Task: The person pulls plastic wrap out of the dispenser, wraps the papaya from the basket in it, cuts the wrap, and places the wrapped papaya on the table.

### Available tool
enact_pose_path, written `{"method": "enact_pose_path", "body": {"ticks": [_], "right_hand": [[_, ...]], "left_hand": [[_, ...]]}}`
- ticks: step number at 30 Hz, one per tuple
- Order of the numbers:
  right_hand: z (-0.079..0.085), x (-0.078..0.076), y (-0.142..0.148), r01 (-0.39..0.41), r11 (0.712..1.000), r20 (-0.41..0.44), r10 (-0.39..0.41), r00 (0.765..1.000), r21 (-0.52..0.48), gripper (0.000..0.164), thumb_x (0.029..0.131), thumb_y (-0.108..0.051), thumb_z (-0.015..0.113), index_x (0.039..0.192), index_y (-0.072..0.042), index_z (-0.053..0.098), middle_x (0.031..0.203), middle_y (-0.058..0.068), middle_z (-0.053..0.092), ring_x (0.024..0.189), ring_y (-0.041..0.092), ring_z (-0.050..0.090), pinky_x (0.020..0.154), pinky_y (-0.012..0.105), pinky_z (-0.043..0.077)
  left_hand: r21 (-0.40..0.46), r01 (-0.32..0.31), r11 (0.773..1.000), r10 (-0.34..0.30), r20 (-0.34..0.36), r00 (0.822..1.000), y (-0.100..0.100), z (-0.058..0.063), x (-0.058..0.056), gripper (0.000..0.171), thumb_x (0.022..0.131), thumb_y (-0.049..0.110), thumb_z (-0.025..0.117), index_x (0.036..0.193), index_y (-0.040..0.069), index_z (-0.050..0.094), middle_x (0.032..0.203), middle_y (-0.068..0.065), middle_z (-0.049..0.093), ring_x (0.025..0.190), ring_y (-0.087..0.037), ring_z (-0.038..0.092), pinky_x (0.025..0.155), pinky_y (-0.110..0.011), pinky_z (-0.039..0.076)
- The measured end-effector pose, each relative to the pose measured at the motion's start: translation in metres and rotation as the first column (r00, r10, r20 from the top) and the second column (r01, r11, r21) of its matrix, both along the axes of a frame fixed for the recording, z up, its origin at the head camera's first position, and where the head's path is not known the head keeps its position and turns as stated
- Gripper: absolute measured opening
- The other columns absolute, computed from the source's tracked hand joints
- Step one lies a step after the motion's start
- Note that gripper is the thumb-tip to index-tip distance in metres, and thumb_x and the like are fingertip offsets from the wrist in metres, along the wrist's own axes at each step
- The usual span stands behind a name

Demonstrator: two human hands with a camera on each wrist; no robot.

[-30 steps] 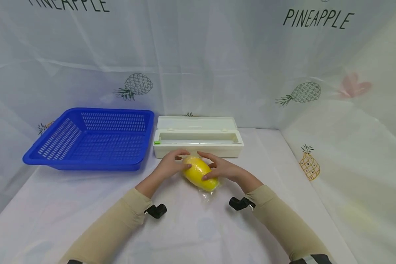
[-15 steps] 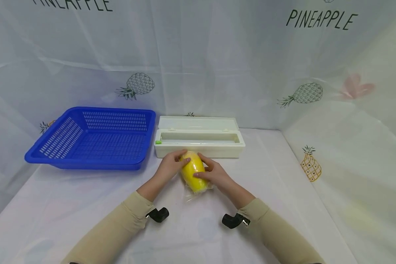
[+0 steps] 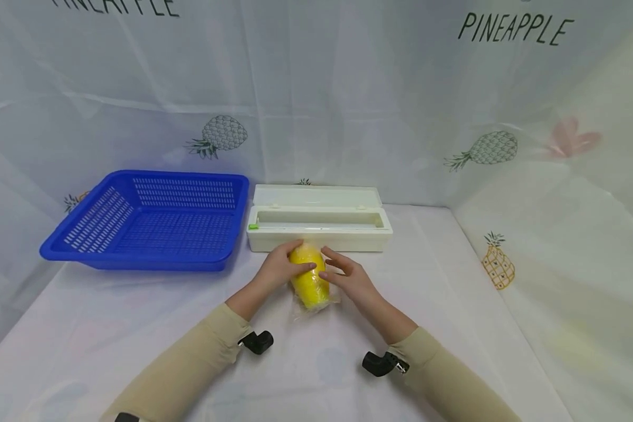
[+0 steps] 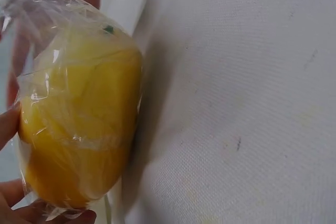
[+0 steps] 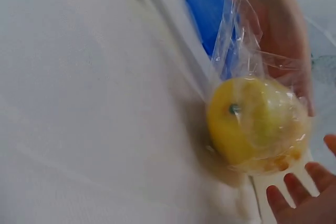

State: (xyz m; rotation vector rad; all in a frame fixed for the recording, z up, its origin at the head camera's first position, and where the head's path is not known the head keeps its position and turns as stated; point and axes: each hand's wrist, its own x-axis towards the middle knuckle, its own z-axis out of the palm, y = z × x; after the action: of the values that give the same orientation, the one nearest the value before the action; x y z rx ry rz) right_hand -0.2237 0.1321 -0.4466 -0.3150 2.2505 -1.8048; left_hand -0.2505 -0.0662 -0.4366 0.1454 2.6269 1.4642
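Observation:
A yellow oval fruit (image 3: 311,288), wrapped in clear plastic film, stands just in front of the white film dispenser. My left hand (image 3: 277,271) grips its left side, thumb laid across the front. In the left wrist view the film wrinkles over the yellow fruit (image 4: 86,114), with loose film bunched at one end. My right hand (image 3: 354,282) is at the fruit's right side, fingers spread. The right wrist view shows those fingertips (image 5: 296,188) apart from the wrapped fruit (image 5: 252,124), whose small green stem spot faces the camera.
Behind the hands lies the long white film dispenser (image 3: 319,240), lid raised, with a green slider (image 3: 253,227) at its left end. A blue plastic basket (image 3: 158,265) sits to the left. White cloth with pineapple prints covers table and walls.
The fruit has turned from slanted to nearly upright and shifted slightly left. My right hand held it half a second ago and has since let go; my left thumb has moved further across it.

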Motion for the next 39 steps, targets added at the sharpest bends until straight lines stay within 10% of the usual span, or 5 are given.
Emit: {"method": "enact_pose_path", "body": {"ticks": [7, 14, 20, 30, 39], "right_hand": [[0.011, 0.016, 0.015, -0.180, 0.980, -0.330, 0.198, 0.923, 0.087, 0.044, 0.086, -0.008, 0.075, 0.128, -0.007, 0.064, 0.136, 0.002, 0.056, 0.132, 0.025, 0.042, 0.107, 0.057, 0.032], [0.009, 0.027, 0.018, -0.139, 0.909, -0.615, 0.372, 0.695, 0.393, 0.035, 0.070, -0.018, 0.089, 0.103, -0.014, 0.078, 0.116, -0.001, 0.056, 0.115, 0.019, 0.044, 0.092, 0.047, 0.043], [0.001, 0.030, 0.017, -0.037, 0.884, -0.750, 0.416, 0.515, 0.465, 0.012, 0.071, -0.013, 0.088, 0.078, -0.017, 0.079, 0.100, -0.002, 0.057, 0.103, 0.018, 0.049, 0.089, 0.038, 0.040], [-0.016, 0.037, 0.021, -0.119, 0.869, -0.777, 0.484, 0.404, 0.480, 0.009, 0.076, -0.021, 0.086, 0.075, -0.022, 0.076, 0.098, 0.001, 0.055, 0.100, 0.018, 0.046, 0.089, 0.037, 0.037], [-0.019, 0.048, 0.022, -0.077, 0.865, -0.775, 0.482, 0.409, 0.497, 0.023, 0.067, -0.025, 0.091, 0.085, -0.023, 0.076, 0.104, 0.003, 0.050, 0.104, 0.019, 0.044, 0.095, 0.042, 0.033]], "left_hand": [[-0.025, -0.003, 1.000, 0.004, 0.005, 1.000, 0.003, 0.001, -0.001, 0.072, 0.085, 0.030, 0.077, 0.145, 0.006, 0.045, 0.147, -0.016, 0.044, 0.135, -0.035, 0.039, 0.109, -0.050, 0.032], [-0.041, -0.009, 0.999, 0.010, 0.012, 1.000, 0.005, 0.006, -0.002, 0.074, 0.084, 0.030, 0.078, 0.145, 0.005, 0.045, 0.145, -0.017, 0.046, 0.132, -0.035, 0.043, 0.107, -0.049, 0.036], [-0.058, -0.016, 0.998, 0.019, 0.043, 0.999, 0.007, 0.008, -0.003, 0.074, 0.084, 0.032, 0.078, 0.146, 0.007, 0.045, 0.146, -0.015, 0.045, 0.132, -0.034, 0.043, 0.107, -0.048, 0.037], [-0.059, -0.004, 0.998, 0.006, 0.036, 0.999, 0.006, 0.009, -0.007, 0.073, 0.084, 0.033, 0.078, 0.145, 0.007, 0.047, 0.146, -0.015, 0.045, 0.134, -0.033, 0.040, 0.109, -0.047, 0.033], [-0.056, 0.000, 0.998, 0.002, 0.048, 0.999, 0.006, 0.006, -0.011, 0.072, 0.085, 0.035, 0.077, 0.144, 0.007, 0.047, 0.147, -0.015, 0.045, 0.135, -0.033, 0.039, 0.110, -0.048, 0.032]]}}
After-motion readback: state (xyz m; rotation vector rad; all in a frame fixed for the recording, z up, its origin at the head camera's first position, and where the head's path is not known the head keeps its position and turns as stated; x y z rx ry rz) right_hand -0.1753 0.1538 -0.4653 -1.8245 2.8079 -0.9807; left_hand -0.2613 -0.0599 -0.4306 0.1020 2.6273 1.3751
